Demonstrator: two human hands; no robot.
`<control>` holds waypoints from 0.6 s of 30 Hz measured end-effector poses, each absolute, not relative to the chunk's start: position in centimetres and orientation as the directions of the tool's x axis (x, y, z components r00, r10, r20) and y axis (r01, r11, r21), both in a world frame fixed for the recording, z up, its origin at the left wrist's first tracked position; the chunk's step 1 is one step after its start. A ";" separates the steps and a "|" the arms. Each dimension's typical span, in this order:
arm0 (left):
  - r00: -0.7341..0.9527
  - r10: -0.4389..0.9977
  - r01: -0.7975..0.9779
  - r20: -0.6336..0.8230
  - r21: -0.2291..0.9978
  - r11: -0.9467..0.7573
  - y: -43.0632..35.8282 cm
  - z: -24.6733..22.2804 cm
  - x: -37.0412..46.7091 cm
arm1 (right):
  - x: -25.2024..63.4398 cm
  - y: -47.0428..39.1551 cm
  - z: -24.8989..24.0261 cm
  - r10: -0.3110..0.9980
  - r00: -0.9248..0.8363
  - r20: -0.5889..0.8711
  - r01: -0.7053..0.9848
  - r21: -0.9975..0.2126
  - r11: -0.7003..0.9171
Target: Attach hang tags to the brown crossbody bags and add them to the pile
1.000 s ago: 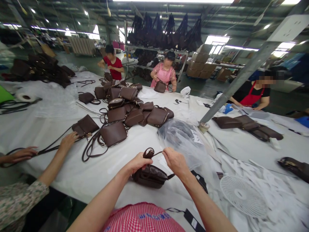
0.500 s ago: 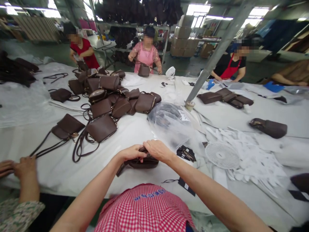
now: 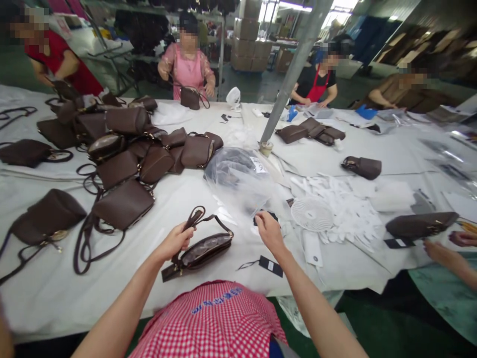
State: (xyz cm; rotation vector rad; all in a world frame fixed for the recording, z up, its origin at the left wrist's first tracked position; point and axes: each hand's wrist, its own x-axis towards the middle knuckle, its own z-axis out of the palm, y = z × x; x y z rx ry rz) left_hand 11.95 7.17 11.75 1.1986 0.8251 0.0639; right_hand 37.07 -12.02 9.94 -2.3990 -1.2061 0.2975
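Note:
A dark brown handbag [image 3: 208, 251] lies in front of me with its zipped top open and a greyish lining or filling showing. My left hand [image 3: 179, 239] is closed around its gathered shoulder strap [image 3: 196, 216], at the bag's left end. To the right, my right hand [image 3: 270, 229] has its fingers bunched over black tags [image 3: 275, 217] beside a clear plastic bag. Whether a tag is pinched between them is hidden. Nearer to me lies a single black tag [image 3: 271, 266] with a thin cord.
A heap of brown handbags [image 3: 119, 166] covers the left side. The clear plastic bag [image 3: 238, 174] holds dark contents. A white round basket [image 3: 312, 214] sits beside scattered white strips [image 3: 346, 214]. A metal post [image 3: 294, 74] rises from the table. Co-workers stand around, one close on the right.
My hands were together at the bag; now they are apart. The right moved to the black tags, the left lifted the strap. The bag's open top now shows. The view turned right.

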 end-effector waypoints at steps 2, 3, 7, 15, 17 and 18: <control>0.679 0.482 0.342 -0.554 0.820 0.459 7.6 11.3 11.4 | 37.4 -14.5 7.2 0.809 0.560 -0.181 0.697 -0.425 -0.578; 0.670 0.489 0.337 -0.559 0.815 0.470 7.7 11.3 11.2 | 37.1 -15.1 5.9 0.819 0.528 -0.225 0.705 -0.422 -0.570; 0.674 0.477 0.354 -0.564 0.813 0.462 7.2 11.7 11.1 | 34.4 -13.5 1.6 0.876 0.394 -0.277 0.758 -0.441 -0.480; 0.657 0.465 0.340 -0.593 0.784 0.520 5.7 12.9 10.2 | 35.5 -4.7 -2.6 0.875 0.422 -0.235 0.844 -0.250 -0.474; 0.640 0.476 0.340 -0.603 0.778 0.528 5.6 12.9 9.8 | 36.4 -3.6 -3.1 0.872 0.427 -0.238 0.858 -0.197 -0.474; 0.633 0.479 0.338 -0.608 0.774 0.536 5.6 12.9 9.6 | 36.6 -3.3 -3.2 0.873 0.425 -0.239 0.866 -0.174 -0.469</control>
